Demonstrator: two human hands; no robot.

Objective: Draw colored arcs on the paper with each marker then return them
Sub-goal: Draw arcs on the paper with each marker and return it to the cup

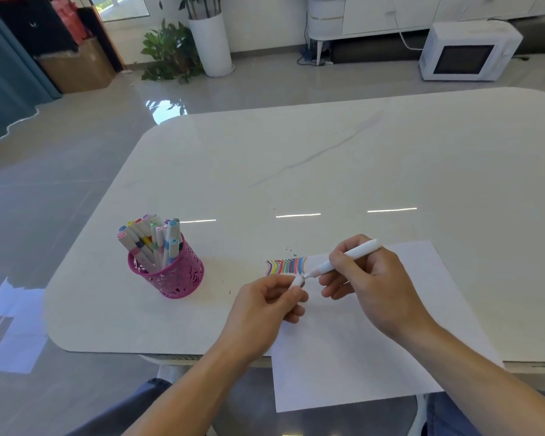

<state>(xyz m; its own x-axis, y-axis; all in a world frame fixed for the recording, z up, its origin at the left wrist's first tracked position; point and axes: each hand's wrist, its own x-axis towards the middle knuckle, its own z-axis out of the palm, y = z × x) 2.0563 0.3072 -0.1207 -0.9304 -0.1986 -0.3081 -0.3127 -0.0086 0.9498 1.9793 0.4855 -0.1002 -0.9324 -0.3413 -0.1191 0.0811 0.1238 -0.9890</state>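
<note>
1. Marker (343, 259) in hand: the right hand (368, 281) is curled round its white barrel, well to the right of the pink cup (177, 278); the tip points down and left toward the cap (297, 282).
2. The left hand (265, 303) pinches that small white cap between thumb and fingertips, just beside the tip; touching or apart, I cannot tell.
3. I judge the marker light, stiff and smooth, so a pen-like hold at mid-barrel suits it; the cap looks tiny and slippery, best pinched by its sides with the open end facing the tip.
4. The paper (359, 357) lies right of the cup, its near edge overhanging the table (296, 168); thin and loose, I expect it to slide unless pressed flat.
5. Coloured arcs (286, 265) sit on the paper's corner nearest the cup; the other markers (151, 237) stand loosely in the cup; I would return this one holding its upper barrel.
</note>
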